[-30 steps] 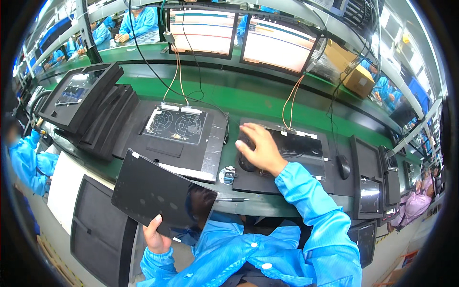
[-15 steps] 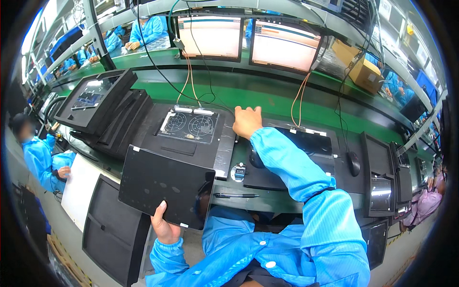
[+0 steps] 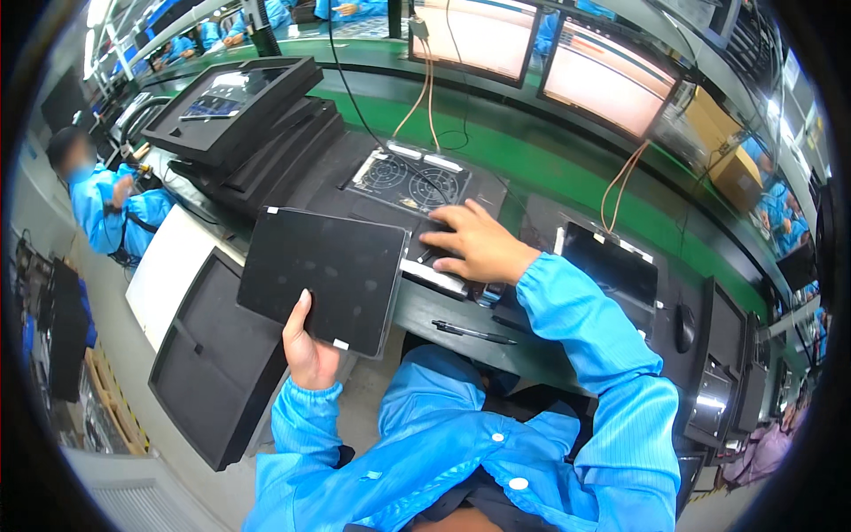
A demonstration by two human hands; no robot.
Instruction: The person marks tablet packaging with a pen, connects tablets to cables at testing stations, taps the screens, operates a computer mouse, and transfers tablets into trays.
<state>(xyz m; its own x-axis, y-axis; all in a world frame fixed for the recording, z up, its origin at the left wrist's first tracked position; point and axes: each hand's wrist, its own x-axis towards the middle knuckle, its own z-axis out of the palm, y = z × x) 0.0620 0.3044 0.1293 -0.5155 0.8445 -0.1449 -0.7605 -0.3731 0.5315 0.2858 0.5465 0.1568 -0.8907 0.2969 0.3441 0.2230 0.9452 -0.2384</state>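
The person's left hand (image 3: 310,359) grips a glossy black panel (image 3: 324,266) near its lower edge: the thumb presses on the dark face, while the other fingers are hidden beneath. The panel spreads up and to both sides of that thumb, raised in front of the tabletop (image 3: 417,316). The right hand (image 3: 487,248) has its fingers spread, with nothing plainly grasped; whether their tips touch the dark surface below cannot be told. Just beyond those fingertips lies a plate with two ringed circles (image 3: 408,182), and nearer the body than the right fingers rests a pen (image 3: 474,332).

The likeliest trouble is a slip. One hand bears the panel close to one edge, so its far corners could dip if the thumb eased off, and it might then strike the tabletop or the black tray (image 3: 222,346) below and left of the left fingers. The panel's right edge looks near the right fingertips (depth is hard to judge here), so a careless sweep could knock it. Marks already dot the face above the thumb, and bare skin could well add more.
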